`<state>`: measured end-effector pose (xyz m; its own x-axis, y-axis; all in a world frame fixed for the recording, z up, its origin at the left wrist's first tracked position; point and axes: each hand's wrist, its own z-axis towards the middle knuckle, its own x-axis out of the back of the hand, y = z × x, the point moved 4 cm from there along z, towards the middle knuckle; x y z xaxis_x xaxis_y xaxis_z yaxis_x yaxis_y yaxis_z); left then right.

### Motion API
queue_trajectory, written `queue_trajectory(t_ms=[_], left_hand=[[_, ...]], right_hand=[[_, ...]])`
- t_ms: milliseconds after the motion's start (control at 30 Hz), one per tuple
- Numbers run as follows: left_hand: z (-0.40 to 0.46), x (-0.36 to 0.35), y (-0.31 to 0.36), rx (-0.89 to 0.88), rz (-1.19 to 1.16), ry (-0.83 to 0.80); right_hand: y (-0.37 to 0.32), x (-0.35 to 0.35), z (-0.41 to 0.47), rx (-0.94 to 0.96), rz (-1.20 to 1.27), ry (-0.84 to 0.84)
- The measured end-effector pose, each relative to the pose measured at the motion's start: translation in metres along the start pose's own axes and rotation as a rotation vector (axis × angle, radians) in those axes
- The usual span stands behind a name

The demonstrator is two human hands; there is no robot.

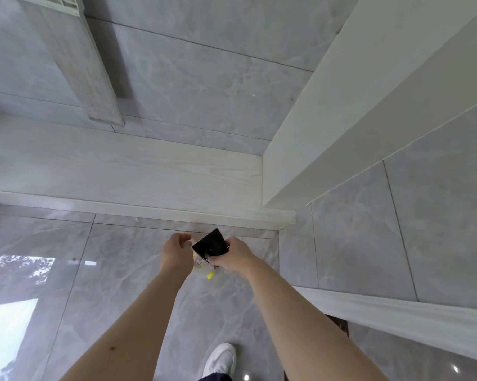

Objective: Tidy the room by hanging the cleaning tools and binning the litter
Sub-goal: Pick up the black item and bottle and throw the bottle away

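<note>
— Head view first: what's in the grip?

— Right hand [233, 255] is curled closed around the edge of a black bag [211, 244], thin film by the look of it, held out at arm's length over the grey tiled floor [122, 270]. Left hand [175, 253] is fisted too, pinching what seems to be the other side of the bag's mouth, though I can't make out exactly what its fingers have.

— And the litter?

— A clear plastic bottle [199, 264] with a yellow cap [210, 275] sits between the two hands, partly hidden behind them. Whether it's already inside the bag or just below it, I can't tell.

— How will it handle?

— Light, I'd judge, and smooth, so it could slip; best taken round the body. The bag is limp and will sag shut unless both hands keep the rim spread.

— Surroundings?

— A pale wooden ledge [149, 171] just beyond the hands, a white shoe [221, 358] below. No bin or cleaning tools in sight.
</note>
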<state>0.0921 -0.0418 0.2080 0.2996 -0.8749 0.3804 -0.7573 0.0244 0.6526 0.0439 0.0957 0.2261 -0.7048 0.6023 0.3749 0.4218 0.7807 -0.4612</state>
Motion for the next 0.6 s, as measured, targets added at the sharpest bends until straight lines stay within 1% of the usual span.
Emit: queue_trajectory(t_ms=[167,367,600], left_hand=[[0.031,-0.020,-0.018,0.063,0.003,0.053],[0.077,-0.042,-0.048,0.122,0.033,0.089],[0.133,-0.075,-0.106,0.213,0.127,0.115]], right_hand=[[0.020,0.002,0.045,-0.049,0.030,0.045],[0.033,-0.013,0.105,-0.035,0.039,0.087],[0.059,-0.046,0.180,-0.085,0.122,0.047]])
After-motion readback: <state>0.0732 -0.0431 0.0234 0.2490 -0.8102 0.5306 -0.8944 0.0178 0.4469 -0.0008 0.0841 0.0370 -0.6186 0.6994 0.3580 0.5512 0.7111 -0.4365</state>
